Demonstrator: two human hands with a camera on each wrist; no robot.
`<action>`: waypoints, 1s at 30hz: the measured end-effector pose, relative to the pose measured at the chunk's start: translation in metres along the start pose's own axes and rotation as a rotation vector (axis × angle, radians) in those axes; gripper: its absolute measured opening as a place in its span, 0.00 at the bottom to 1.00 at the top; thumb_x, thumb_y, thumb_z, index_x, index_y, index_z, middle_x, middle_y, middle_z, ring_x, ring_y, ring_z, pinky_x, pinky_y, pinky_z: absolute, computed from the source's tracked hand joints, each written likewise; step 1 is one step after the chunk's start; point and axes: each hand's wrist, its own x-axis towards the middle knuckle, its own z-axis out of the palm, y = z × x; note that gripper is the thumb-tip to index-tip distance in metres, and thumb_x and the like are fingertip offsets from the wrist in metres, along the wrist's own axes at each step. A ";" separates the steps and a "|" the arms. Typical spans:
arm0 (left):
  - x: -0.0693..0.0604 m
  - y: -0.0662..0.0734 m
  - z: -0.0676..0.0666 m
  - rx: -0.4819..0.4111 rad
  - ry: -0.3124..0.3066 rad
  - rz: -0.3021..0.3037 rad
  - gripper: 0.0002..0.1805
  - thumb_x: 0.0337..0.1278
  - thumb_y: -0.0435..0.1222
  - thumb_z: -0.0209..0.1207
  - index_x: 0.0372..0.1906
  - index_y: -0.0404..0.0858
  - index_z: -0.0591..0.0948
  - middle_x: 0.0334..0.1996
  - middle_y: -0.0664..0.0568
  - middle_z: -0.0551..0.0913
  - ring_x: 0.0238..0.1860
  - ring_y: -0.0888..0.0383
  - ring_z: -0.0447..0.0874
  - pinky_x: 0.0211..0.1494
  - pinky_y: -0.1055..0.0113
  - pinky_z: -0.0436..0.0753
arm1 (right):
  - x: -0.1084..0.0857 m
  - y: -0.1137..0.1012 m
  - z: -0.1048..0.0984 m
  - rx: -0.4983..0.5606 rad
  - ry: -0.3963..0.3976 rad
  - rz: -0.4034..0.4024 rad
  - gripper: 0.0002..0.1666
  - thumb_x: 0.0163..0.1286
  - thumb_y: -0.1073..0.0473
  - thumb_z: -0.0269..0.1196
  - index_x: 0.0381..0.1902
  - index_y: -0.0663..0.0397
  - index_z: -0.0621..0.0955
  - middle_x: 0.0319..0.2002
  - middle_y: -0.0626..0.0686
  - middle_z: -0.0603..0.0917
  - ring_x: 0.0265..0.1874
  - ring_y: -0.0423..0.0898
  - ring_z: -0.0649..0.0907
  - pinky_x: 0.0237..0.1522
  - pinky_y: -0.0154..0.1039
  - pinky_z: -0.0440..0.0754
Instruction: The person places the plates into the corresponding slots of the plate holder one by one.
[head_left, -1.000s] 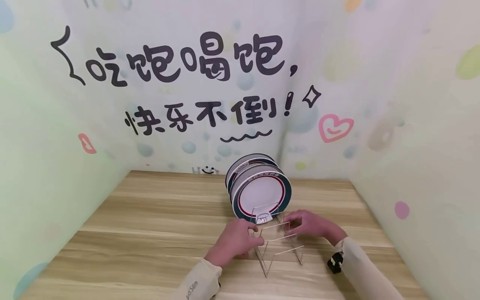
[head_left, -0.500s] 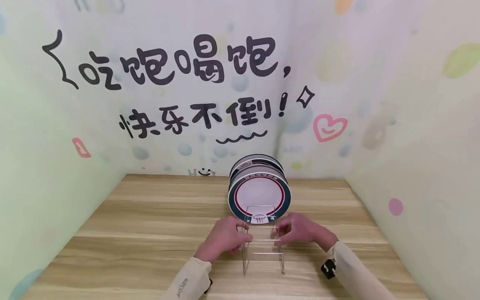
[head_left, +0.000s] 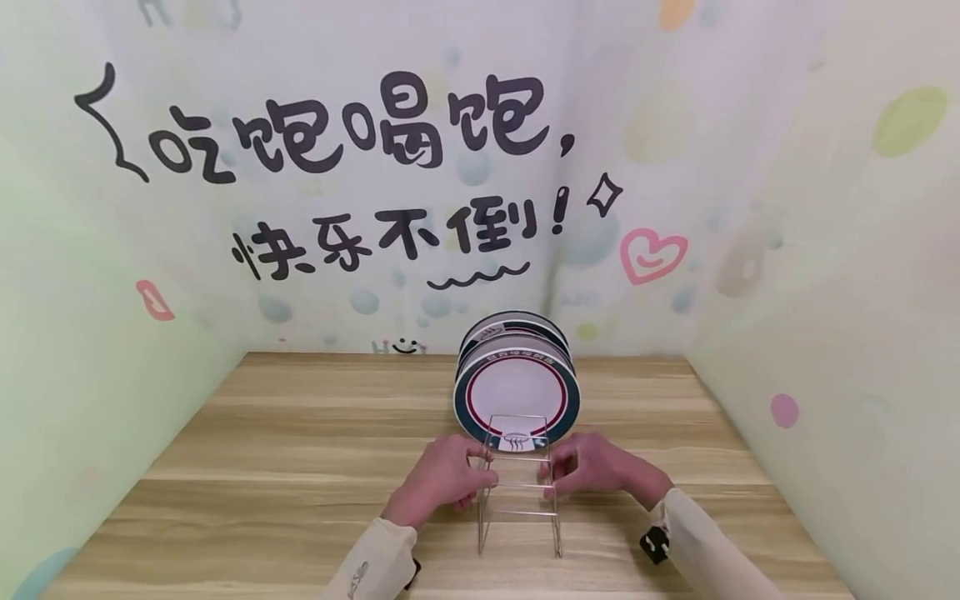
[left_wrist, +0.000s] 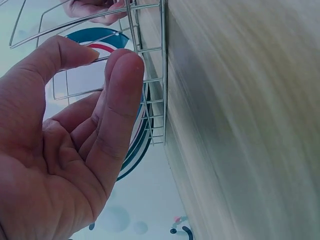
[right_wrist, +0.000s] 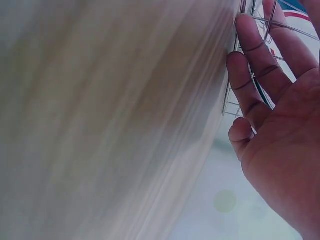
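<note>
A wire dish rack [head_left: 517, 486] stands on the wooden table in front of several upright plates. My left hand [head_left: 442, 477] holds the rack's left side, thumb and index finger at its wires; in the left wrist view the bent fingers of this hand [left_wrist: 75, 135] lie along the wirework. On the opposite side, my right hand [head_left: 600, 467] holds the rack with thumb and fingers about the side wire. The right wrist view shows the fingers of this hand [right_wrist: 285, 115] against the lower wires. The front plate [head_left: 517, 392] is white with a dark green rim and a red ring.
More plates [head_left: 510, 321] stand behind the front one, near the back wall. The wooden tabletop [head_left: 300, 433] reaches to printed cloth walls [head_left: 337, 308] at the back and both sides.
The rack has turned from a slanted position to face straight toward the plates, with both hands moving along with it. Over the last half second it has hardly shifted. The view has tilted slightly.
</note>
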 end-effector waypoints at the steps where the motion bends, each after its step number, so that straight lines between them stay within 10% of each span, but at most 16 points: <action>1: -0.001 0.000 0.000 0.001 0.000 0.002 0.12 0.56 0.42 0.71 0.44 0.43 0.89 0.11 0.52 0.80 0.13 0.56 0.82 0.18 0.68 0.75 | -0.001 -0.001 0.000 -0.004 -0.003 0.002 0.13 0.61 0.41 0.76 0.36 0.39 0.88 0.28 0.38 0.84 0.29 0.35 0.80 0.33 0.32 0.79; 16: -0.015 0.002 -0.006 0.036 -0.025 0.035 0.06 0.53 0.41 0.71 0.36 0.47 0.89 0.09 0.53 0.79 0.11 0.58 0.80 0.17 0.69 0.71 | -0.007 -0.010 0.005 0.029 -0.065 -0.041 0.11 0.61 0.45 0.76 0.38 0.40 0.89 0.30 0.38 0.84 0.29 0.32 0.81 0.33 0.30 0.80; 23: -0.019 0.001 -0.007 0.017 -0.048 0.079 0.08 0.53 0.40 0.72 0.39 0.45 0.90 0.09 0.55 0.78 0.11 0.59 0.80 0.16 0.68 0.76 | -0.012 -0.014 0.004 -0.050 -0.082 -0.005 0.09 0.62 0.42 0.75 0.36 0.33 0.88 0.26 0.33 0.81 0.28 0.30 0.79 0.55 0.67 0.65; 30: -0.021 -0.012 -0.032 -0.052 -0.171 0.085 0.28 0.58 0.48 0.73 0.60 0.39 0.85 0.21 0.49 0.84 0.18 0.51 0.85 0.25 0.56 0.86 | -0.023 -0.013 -0.004 -0.108 -0.098 -0.019 0.18 0.68 0.39 0.70 0.50 0.39 0.86 0.31 0.33 0.81 0.33 0.31 0.78 0.46 0.46 0.72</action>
